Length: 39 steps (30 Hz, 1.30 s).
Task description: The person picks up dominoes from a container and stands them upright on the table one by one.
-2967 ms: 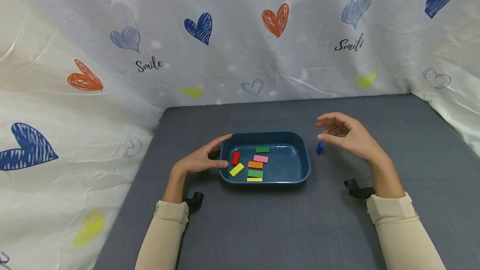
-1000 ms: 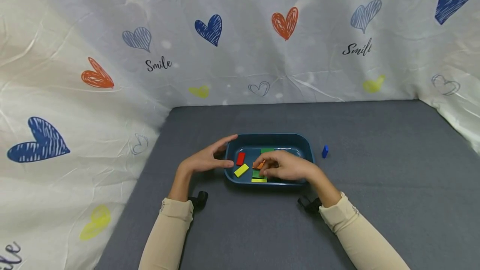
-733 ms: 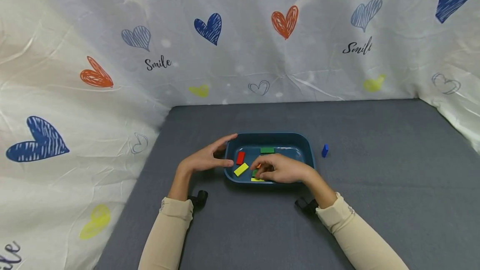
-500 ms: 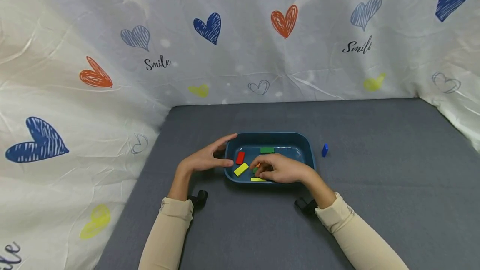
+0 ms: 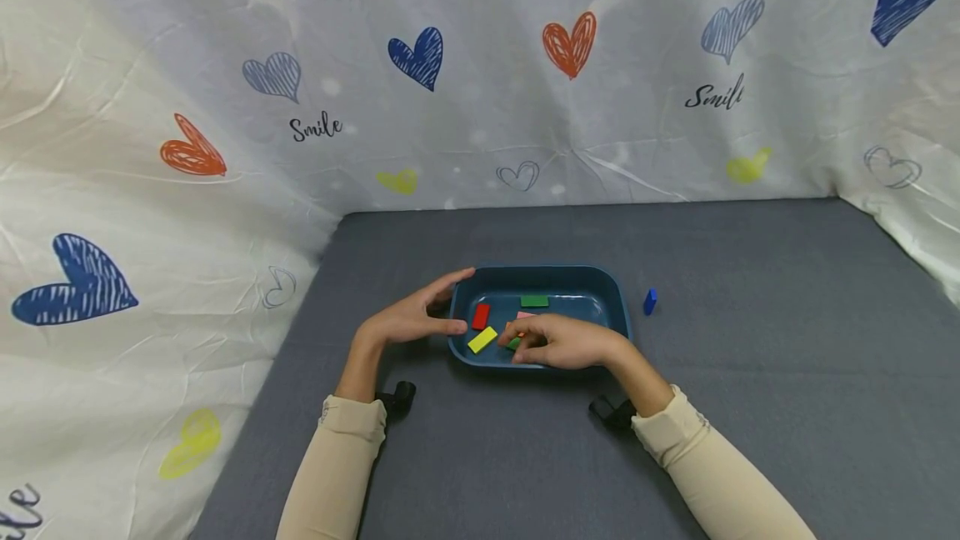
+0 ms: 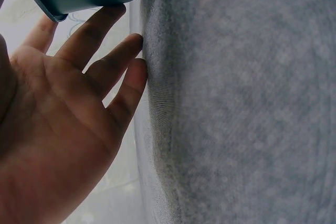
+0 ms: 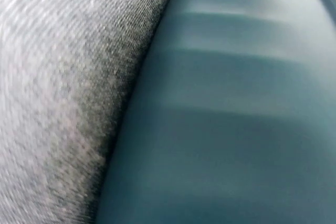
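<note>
A dark teal tray stands on the table with several small coloured blocks in it. My left hand rests at the tray's left end, thumb at the rim; in the left wrist view its spread fingers touch the outer wall. My right hand reaches over the front wall, bent fingers and thumb down among the blocks. Near it show a pink block, an orange block and a green block, partly covered. Whether it pinches one is hidden. A red block and a yellow block lie near my left thumb.
Another green block lies by the tray's back wall. Outside, to the right, a blue block stands on the grey table cloth. A white curtain with printed hearts hangs behind and at the left.
My right hand has gone from beside the blue block into the tray, leaving that block on the table. The front yellow block has just gone out of sight at the right hand. The left hand stays put.
</note>
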Tool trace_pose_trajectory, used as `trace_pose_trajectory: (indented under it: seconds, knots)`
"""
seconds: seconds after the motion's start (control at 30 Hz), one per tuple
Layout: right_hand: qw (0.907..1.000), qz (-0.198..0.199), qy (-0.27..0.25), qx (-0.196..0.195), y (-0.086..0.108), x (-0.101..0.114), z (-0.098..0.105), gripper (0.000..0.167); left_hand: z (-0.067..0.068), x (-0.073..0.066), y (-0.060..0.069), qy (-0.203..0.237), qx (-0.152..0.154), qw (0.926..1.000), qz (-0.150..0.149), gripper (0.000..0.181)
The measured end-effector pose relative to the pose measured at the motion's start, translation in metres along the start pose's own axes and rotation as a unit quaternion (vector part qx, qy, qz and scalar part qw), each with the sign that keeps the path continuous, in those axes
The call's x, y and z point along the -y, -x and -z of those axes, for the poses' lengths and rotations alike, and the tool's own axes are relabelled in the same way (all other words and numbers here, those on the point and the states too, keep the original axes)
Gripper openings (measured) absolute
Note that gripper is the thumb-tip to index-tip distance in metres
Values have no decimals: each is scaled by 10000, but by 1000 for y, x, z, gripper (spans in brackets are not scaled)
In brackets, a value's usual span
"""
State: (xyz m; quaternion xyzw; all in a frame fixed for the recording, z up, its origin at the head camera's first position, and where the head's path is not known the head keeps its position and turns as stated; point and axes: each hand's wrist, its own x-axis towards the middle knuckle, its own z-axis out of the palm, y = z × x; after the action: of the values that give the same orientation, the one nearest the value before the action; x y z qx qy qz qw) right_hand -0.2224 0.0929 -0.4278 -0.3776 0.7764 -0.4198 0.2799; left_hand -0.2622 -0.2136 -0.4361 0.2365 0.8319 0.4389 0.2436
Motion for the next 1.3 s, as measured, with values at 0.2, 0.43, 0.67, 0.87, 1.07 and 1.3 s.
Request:
trace_pose_trajectory:
  seconds: [0.2,0.43,0.67,0.87,1.07,1.3]
  knots:
    - [9994,-104,-294,134,0,-1,1,41,0,1,-1,11,5,10000,-20,86]
    - [9983,-160,-525,199,0,-4,4,41,0,1,0,-7,7,10000,-46,86]
    - [9943,-212,-1013,249,3,-2,9,41,0,-1,0,37,5,10000,-21,85]
    - [9880,-259,-1499,254,7,-3,12,40,-1,-1,1,57,9,10000,-26,86]
    - [9820,-298,-1851,243,9,-1,14,40,0,-1,2,68,-2,10000,-5,86]
    - [9808,-169,-1932,202,10,0,16,38,0,0,0,59,-1,10000,-19,86]
